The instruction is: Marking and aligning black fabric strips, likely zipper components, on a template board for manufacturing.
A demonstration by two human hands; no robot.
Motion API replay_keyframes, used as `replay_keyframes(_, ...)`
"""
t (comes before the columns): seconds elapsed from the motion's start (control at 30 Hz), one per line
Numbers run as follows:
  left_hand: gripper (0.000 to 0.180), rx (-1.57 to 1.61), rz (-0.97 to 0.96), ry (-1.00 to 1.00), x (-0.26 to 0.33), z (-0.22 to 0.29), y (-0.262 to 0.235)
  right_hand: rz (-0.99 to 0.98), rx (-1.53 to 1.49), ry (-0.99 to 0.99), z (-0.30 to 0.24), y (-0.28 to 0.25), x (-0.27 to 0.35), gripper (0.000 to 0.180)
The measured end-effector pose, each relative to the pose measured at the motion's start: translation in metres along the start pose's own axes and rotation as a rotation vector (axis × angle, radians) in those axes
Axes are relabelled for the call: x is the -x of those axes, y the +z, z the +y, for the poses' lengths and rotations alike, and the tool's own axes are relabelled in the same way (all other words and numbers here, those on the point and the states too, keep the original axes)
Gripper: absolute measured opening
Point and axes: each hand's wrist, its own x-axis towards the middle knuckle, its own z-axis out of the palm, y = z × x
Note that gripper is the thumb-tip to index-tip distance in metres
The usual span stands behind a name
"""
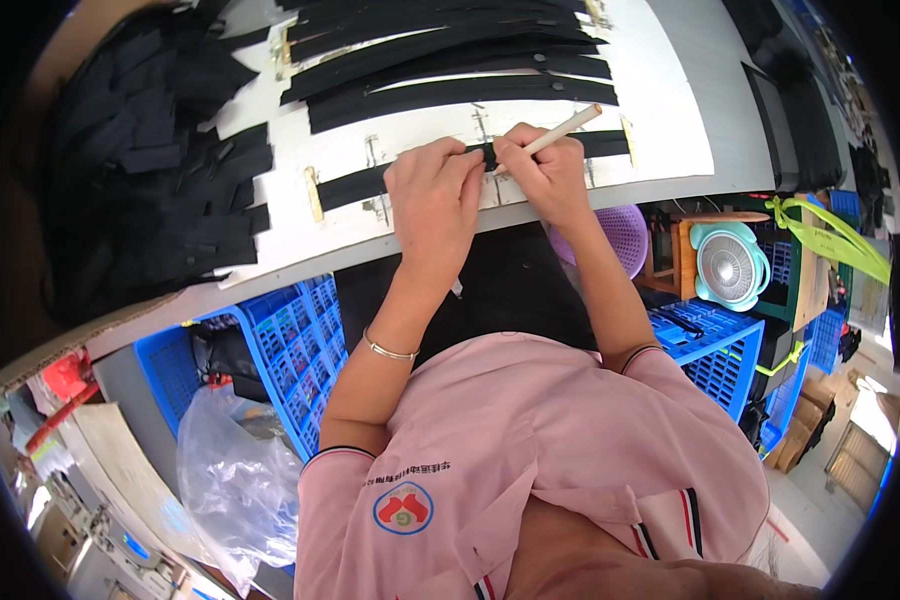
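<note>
A black fabric strip (354, 187) lies across the white board (670, 130), between two yellowish end pieces fixed to it. My left hand (433, 200) presses on the strip with bent fingers, its fingertips closed against the fabric. Close beside it, my right hand (545, 178) grips a white pencil (573, 124), blunt end slanting up to the right. The pencil's point is down near the strip's lower edge; my fingers partly cover it. Dark marks show on the board above and below the strip.
More black strips (450, 95) lie side by side farther up the board. A big heap of black pieces (160, 150) fills the left of the table. Below the table edge are blue crates (295, 340), a purple basket (625, 238) and a turquoise fan (730, 268).
</note>
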Motion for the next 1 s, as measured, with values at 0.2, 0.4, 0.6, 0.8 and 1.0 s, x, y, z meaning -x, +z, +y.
replay_keyframes(0.2,0.013,-0.021,-0.016,0.011,-0.001,0.001,-0.001,0.201,-0.317,0.157,0.0,-0.041,0.005,0.022)
replay_keyframes(0.4,0.013,-0.044,-0.01,0.016,-0.001,0.003,-0.001,0.287,-0.137,0.255,0.032,-0.08,0.0,0.023)
replay_keyframes(0.6,0.012,0.055,-0.066,0.055,-0.014,0.026,0.028,0.281,-0.109,0.209,0.044,-0.078,0.004,0.023)
replay_keyframes(0.8,0.011,0.141,-0.114,0.125,-0.032,0.051,0.074,0.243,-0.093,0.196,0.039,-0.08,0.003,0.022)
replay_keyframes(1.0,0.011,0.074,-0.114,0.129,-0.03,0.049,0.083,0.233,0.032,0.125,0.041,-0.078,0.003,0.018)
